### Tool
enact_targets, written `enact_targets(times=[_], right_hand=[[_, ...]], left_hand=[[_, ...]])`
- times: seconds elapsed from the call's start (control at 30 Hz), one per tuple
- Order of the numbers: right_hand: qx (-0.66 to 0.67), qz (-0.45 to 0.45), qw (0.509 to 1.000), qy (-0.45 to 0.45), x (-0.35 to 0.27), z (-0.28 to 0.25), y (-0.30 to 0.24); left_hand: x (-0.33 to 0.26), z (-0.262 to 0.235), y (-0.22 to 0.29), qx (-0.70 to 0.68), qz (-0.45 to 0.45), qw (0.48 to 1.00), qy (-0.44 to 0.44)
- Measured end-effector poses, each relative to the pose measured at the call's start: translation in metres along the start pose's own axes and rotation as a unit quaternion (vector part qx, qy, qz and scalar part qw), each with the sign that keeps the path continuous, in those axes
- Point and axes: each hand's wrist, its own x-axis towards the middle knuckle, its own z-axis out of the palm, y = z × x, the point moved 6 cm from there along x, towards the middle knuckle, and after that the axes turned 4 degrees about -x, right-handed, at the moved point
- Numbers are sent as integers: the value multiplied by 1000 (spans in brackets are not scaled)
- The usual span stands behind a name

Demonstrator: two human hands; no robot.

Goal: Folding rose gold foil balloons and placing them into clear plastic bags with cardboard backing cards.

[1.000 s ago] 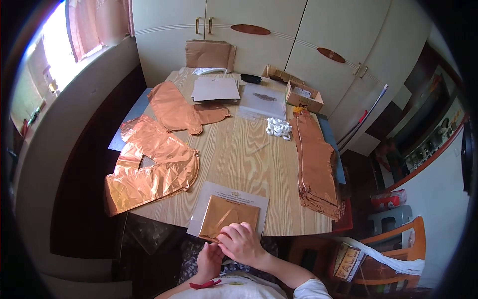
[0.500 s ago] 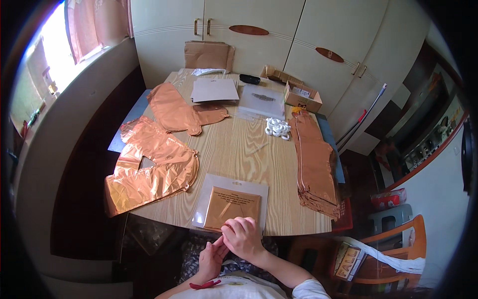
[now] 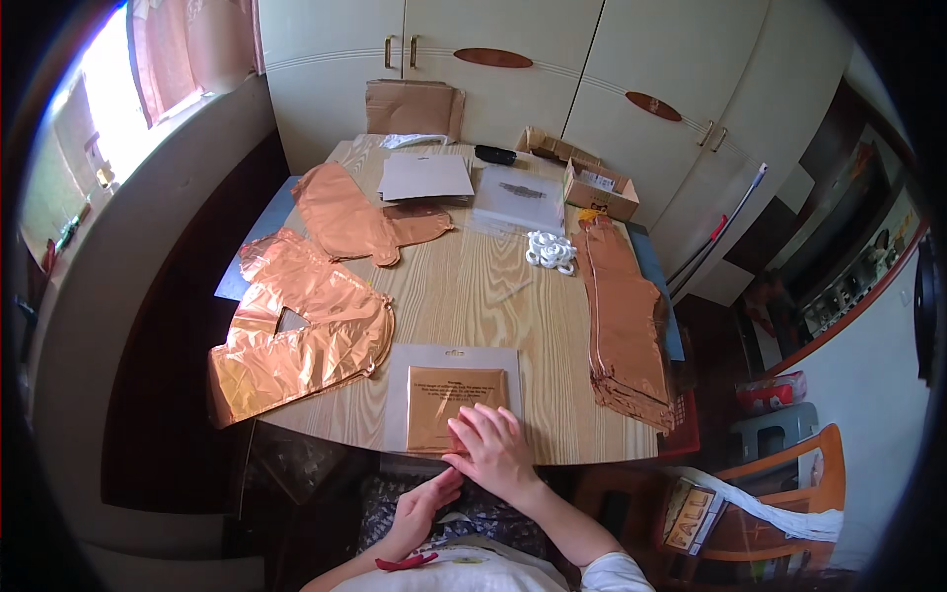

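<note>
A flat packet (image 3: 449,409) lies at the table's near edge, a folded copper-coloured foil sheet with dark print. Under it, a pale card (image 3: 398,395) with a hang hole sticks out around the foil. My right hand (image 3: 491,459) rests over the packet's lower right corner, its fingers stretched out and spread on the foil. Just off the table edge, my left hand (image 3: 422,505) is held low with fingers extended towards my right thumb. Nothing shows in the left hand.
Copper foil balloons (image 3: 296,335) lie flat on the left, with a thick stack of them (image 3: 623,316) along the right edge. White ribbon rings (image 3: 550,253), clear plastic sleeves (image 3: 518,202), white cards (image 3: 426,178) and a small open box (image 3: 600,189) stand farther back.
The packet has turned straight and shifted slightly left. My right hand has gone from closed fingers at its lower edge to spread fingers on it. The left hand has drawn slightly down.
</note>
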Motion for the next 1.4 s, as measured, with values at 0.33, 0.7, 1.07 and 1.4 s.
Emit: enact_targets(times=[0.33, 0.7, 1.07, 1.4], right_hand=[[30, -70, 996, -55, -13, -12, 39], [-84, -190, 977, -42, -10, -5, 39], [-56, -207, 972, -96, -1, -6, 42], [203, -30, 977, -53, 52, -53, 104]], left_hand=[[25, 49, 122, 737, 359, 563, -108], [50, 34, 111, 809, 388, 412, -159], [56, 55, 113, 841, 392, 335, -162], [73, 72, 148, 838, 405, 329, -157]])
